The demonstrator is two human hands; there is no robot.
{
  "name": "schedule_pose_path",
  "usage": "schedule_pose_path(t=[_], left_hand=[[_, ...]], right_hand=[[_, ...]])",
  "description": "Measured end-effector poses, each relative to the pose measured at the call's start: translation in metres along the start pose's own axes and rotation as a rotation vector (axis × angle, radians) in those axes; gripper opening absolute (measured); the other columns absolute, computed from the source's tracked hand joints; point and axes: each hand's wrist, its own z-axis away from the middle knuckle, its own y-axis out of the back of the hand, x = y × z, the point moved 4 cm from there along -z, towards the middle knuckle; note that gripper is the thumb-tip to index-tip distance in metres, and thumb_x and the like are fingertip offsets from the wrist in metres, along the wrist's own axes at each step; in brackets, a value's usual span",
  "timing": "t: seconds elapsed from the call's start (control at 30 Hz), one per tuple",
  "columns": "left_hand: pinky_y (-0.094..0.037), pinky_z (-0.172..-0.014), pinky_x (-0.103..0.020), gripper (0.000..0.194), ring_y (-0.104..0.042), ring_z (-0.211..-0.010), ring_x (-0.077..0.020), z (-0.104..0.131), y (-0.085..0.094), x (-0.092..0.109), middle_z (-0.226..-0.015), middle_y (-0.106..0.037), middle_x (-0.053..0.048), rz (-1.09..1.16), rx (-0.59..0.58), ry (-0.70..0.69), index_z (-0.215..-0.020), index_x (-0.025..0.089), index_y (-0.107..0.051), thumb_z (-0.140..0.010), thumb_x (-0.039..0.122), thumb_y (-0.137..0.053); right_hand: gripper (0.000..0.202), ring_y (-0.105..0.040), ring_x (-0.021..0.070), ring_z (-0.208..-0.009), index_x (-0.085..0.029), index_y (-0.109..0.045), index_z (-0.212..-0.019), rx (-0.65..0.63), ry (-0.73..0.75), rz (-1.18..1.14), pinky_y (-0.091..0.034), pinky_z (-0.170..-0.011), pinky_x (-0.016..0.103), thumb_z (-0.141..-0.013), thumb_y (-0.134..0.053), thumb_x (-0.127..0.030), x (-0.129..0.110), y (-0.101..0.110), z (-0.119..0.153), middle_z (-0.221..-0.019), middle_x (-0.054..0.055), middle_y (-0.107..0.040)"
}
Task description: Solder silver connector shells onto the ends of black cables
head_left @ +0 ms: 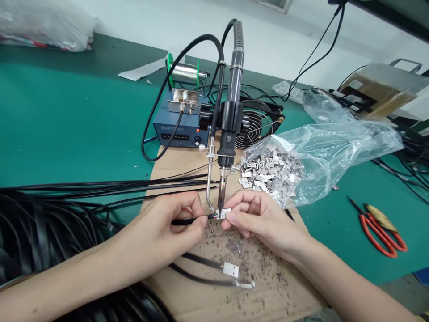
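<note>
Thumb and fingers of my left hand (182,217) pinch a black cable (182,221) close to its stripped end, where thin coloured wires show. My right hand (253,214) grips a silver USB connector (224,213) between thumb and fingers, its back end meeting the wires. Directly above, the tip of a mounted soldering iron (228,138) comes down onto that joint. Beside the tip ends a thin metal solder feed tube (209,179). Whether the wires are joined to the connector is too small to tell. Below my hands lie two cables with USB connectors (231,269) on their ends.
Behind stands a blue soldering station (179,127) with a solder spool (184,74) and a fan (256,125). A clear bag (321,156) holds loose connectors (268,170). Red-handled cutters (378,230) lie right; bundled black cables (43,237) lie left. Brown cardboard (261,295) covers the work spot.
</note>
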Motion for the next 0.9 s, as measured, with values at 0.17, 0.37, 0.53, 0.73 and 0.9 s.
schedule_pose_path(t=[0.17, 0.37, 0.53, 0.73, 0.9], left_hand=[[-0.027, -0.045, -0.015, 0.017, -0.036, -0.053, -0.0095, 0.0012, -0.0004, -0.0013, -0.054, -0.045, 0.007, 0.004, 0.006, 0.002, -0.062, 0.02, -0.048, -0.075, 0.029, -0.054], [-0.021, -0.043, -0.014, 0.019, -0.031, -0.049, -0.008, -0.0002, -0.0015, 0.0001, -0.051, -0.039, 0.009, 0.055, -0.009, -0.041, -0.062, 0.02, -0.047, -0.077, 0.028, -0.054], [-0.022, -0.043, -0.014, 0.018, -0.031, -0.05, -0.0079, -0.0006, -0.0021, 0.0002, -0.052, -0.039, 0.009, 0.058, -0.012, -0.048, -0.063, 0.02, -0.049, -0.079, 0.028, -0.054], [-0.023, -0.044, -0.014, 0.019, -0.032, -0.05, -0.0079, -0.0017, -0.002, -0.0004, -0.053, -0.041, 0.009, 0.062, -0.007, -0.042, -0.063, 0.02, -0.048, -0.079, 0.028, -0.055], [-0.025, -0.045, -0.014, 0.019, -0.034, -0.051, -0.0082, -0.0009, -0.0011, -0.0012, -0.052, -0.042, 0.008, 0.06, 0.018, -0.013, -0.062, 0.02, -0.048, -0.077, 0.028, -0.056]], right_hand=[[0.012, -0.048, 0.0054, -0.043, -0.018, -0.07, -0.076, 0.002, 0.011, 0.008, -0.033, -0.041, 0.017, -0.073, -0.081, -0.023, -0.0002, 0.0, -0.0005, -0.066, 0.002, -0.076], [0.009, -0.053, 0.0061, -0.047, -0.018, -0.071, -0.073, 0.007, 0.067, 0.018, -0.035, -0.044, 0.018, -0.072, -0.08, -0.015, -0.0038, -0.0026, 0.0006, -0.064, 0.001, -0.075], [0.011, -0.05, 0.0048, -0.044, -0.017, -0.07, -0.072, 0.033, 0.038, 0.049, -0.033, -0.042, 0.018, -0.069, -0.081, -0.015, -0.0052, -0.0034, -0.001, -0.062, 0.0, -0.074], [0.011, -0.048, 0.0051, -0.043, -0.017, -0.07, -0.071, 0.042, 0.021, 0.05, -0.03, -0.041, 0.018, -0.069, -0.08, -0.015, -0.0055, -0.0034, -0.0001, -0.061, 0.0, -0.074], [0.016, -0.052, 0.0068, -0.046, -0.018, -0.071, -0.072, 0.009, 0.03, 0.039, -0.032, -0.042, 0.019, -0.064, -0.082, -0.009, -0.004, -0.0034, 0.0003, -0.062, -0.001, -0.074]])
